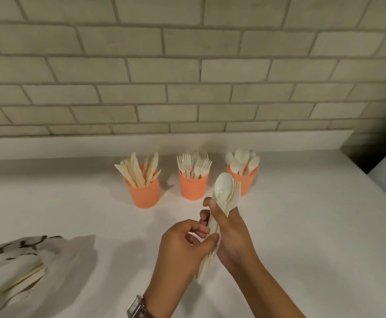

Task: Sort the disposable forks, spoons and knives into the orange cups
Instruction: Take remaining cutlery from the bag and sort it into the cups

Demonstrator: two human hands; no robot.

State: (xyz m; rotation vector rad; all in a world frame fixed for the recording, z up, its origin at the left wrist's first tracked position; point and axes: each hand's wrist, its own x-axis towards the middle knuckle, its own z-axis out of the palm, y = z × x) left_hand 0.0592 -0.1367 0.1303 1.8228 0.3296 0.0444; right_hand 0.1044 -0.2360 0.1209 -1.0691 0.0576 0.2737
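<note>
Three orange cups stand in a row on the white counter. The left cup (144, 193) holds knives, the middle cup (193, 185) holds forks, and the right cup (244, 180) holds spoons. In front of them, my right hand (232, 237) grips a bundle of cream cutlery (223, 191), with a spoon on top and fork tines behind it. My left hand (185, 244) pinches the bundle's handles lower down.
A clear plastic bag (27, 267) with more cutlery lies at the front left of the counter. A tiled wall with a white ledge (164, 143) runs behind the cups. The counter's right edge (384, 200) drops off beside a dark gap.
</note>
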